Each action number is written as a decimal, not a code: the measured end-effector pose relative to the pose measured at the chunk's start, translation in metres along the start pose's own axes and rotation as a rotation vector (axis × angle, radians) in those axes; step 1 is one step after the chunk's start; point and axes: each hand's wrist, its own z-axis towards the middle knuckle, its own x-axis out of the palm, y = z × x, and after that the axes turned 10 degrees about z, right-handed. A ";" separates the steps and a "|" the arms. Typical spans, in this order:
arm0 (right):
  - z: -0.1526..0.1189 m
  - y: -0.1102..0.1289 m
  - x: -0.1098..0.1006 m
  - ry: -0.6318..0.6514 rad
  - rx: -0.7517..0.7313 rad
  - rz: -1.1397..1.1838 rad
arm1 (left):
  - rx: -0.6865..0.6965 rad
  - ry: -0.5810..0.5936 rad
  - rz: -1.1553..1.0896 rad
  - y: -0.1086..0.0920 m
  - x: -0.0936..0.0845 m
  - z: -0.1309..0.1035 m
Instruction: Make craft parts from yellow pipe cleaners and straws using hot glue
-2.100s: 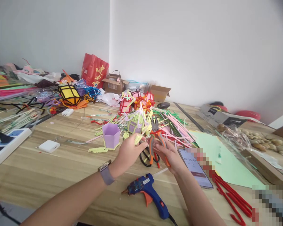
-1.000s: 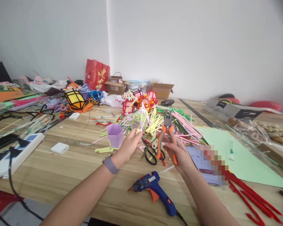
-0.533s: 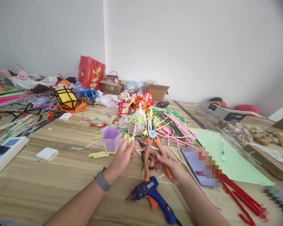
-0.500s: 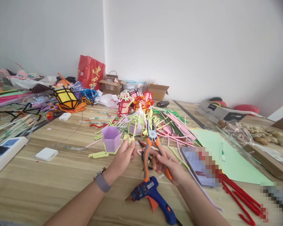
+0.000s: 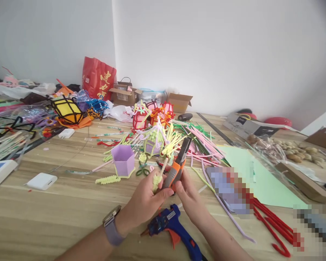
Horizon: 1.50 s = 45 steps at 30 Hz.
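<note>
One pair of pliers (image 5: pixel 176 170) turned edge-on between the left hand (image 5: pixel 141 203) and the right hand (image 5: pixel 192 199)

Half a second ago the pliers faced the camera, handles spread, clear of the left hand. Now only their narrow side shows, the dark head pointing up and away to the right, and both hands have come together at the grips. How far the jaws are parted can no longer be told from this angle.

The left fingers are curled closed around a fuzzy yellow piece (image 5: pixel 157 181), from which a pale stick (image 5: pixel 164 166) slants upward, just left of the orange-and-grey grips. The left thumb reaches across to touch the lower grip. The right hand is wrapped around the handles from the other side, several of its fingers hidden behind the tool.

For the work in hand, this looks like a shift from one-handed to two-handed control of the tool. The jaws appear apart from the yellow piece, so it does not seem to be gripped or cut at this moment.

Around the hands on the wooden table (image 5: pixel 78 206): a blue glue gun (image 5: pixel 183 233) just in front, a purple six-sided cup (image 5: pixel 124 165) to the left, a purple-and-yellow lantern (image 5: pixel 153 148) and a bunch of yellow stems (image 5: pixel 174 143) beyond, and a partly blurred phone (image 5: pixel 217 185) to the right.
</note>
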 end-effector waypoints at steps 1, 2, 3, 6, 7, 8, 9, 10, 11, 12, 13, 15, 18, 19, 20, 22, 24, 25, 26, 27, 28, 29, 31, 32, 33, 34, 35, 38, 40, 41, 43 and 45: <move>-0.002 0.002 0.000 0.027 0.022 0.026 | 0.018 -0.003 0.056 -0.003 0.002 -0.001; -0.003 0.003 -0.001 0.046 0.054 0.061 | 0.035 -0.002 0.101 -0.006 0.004 -0.002; -0.005 0.005 -0.001 0.056 0.088 0.097 | 0.051 0.008 0.135 -0.009 0.006 -0.002; -0.009 0.007 -0.002 0.077 0.161 0.213 | 0.079 0.065 0.170 -0.019 0.014 -0.005; -0.010 0.007 -0.002 0.103 0.173 0.268 | 0.079 0.077 0.181 -0.022 0.016 -0.005; -0.010 0.008 -0.001 0.130 0.181 0.332 | 0.077 0.077 0.198 -0.023 0.018 -0.006; -0.011 0.009 0.001 0.155 0.188 0.399 | 0.073 0.067 0.222 -0.023 0.020 -0.006; -0.012 0.010 0.003 0.172 0.196 0.466 | 0.069 0.046 0.252 -0.023 0.022 -0.006; -0.012 0.011 0.006 0.179 0.210 0.527 | 0.068 0.021 0.285 -0.022 0.023 -0.007; -0.013 0.012 0.009 0.171 0.227 0.577 | 0.070 -0.006 0.316 -0.021 0.025 -0.007; -0.014 0.013 0.012 0.153 0.242 0.618 | 0.075 -0.026 0.339 -0.020 0.026 -0.008; -0.014 0.014 0.017 0.102 0.255 0.685 | 0.101 -0.042 0.351 -0.019 0.027 -0.010; -0.012 0.013 0.020 0.002 0.233 0.772 | 0.187 -0.063 0.324 -0.024 0.021 -0.014; -0.010 0.013 0.019 -0.027 0.228 0.800 | 0.215 -0.103 0.324 -0.026 0.018 -0.014; -0.008 0.014 0.017 -0.057 0.223 0.824 | 0.234 -0.176 0.330 -0.028 0.013 -0.014; -0.004 0.016 0.011 -0.122 0.214 0.850 | 0.191 -0.316 0.354 -0.030 0.003 -0.012; 0.000 0.019 0.004 -0.188 0.207 0.843 | 0.065 -0.374 0.351 -0.028 -0.006 -0.007; 0.002 0.020 0.001 -0.210 0.206 0.827 | 0.010 -0.376 0.328 -0.026 -0.009 -0.005; 0.004 0.021 -0.003 -0.220 0.208 0.807 | -0.022 -0.372 0.287 -0.023 -0.012 -0.002; 0.005 0.022 -0.006 -0.218 0.213 0.786 | -0.042 -0.366 0.238 -0.019 -0.013 0.002; 0.006 0.021 -0.009 -0.207 0.219 0.767 | -0.052 -0.357 0.192 -0.015 -0.014 0.004; 0.007 0.021 -0.011 -0.190 0.228 0.750 | -0.060 -0.343 0.157 -0.011 -0.014 0.007; 0.009 0.018 -0.014 -0.158 0.248 0.728 | -0.088 -0.308 0.112 -0.004 -0.013 0.010; 0.009 0.015 -0.016 -0.147 0.257 0.724 | -0.109 -0.290 0.092 -0.001 -0.013 0.011; 0.010 0.013 -0.016 -0.140 0.262 0.721 | -0.129 -0.279 0.068 0.001 -0.012 0.012; 0.010 0.010 -0.017 -0.136 0.261 0.718 | -0.146 -0.277 0.039 0.003 -0.012 0.013; 0.010 0.007 -0.018 -0.130 0.256 0.711 | -0.160 -0.266 0.016 0.004 -0.012 0.014; 0.012 0.001 -0.021 -0.103 0.243 0.665 | -0.165 -0.288 -0.043 0.005 -0.012 0.016; 0.013 0.000 -0.023 -0.098 0.243 0.649 | -0.156 -0.290 -0.030 0.004 -0.013 0.017; 0.013 0.000 -0.024 -0.094 0.245 0.645 | -0.145 -0.293 -0.011 0.004 -0.014 0.017; 0.013 0.002 -0.025 -0.078 0.245 0.638 | -0.118 -0.304 0.030 0.003 -0.014 0.016; 0.014 0.004 -0.025 -0.070 0.245 0.631 | -0.101 -0.312 0.055 0.003 -0.015 0.015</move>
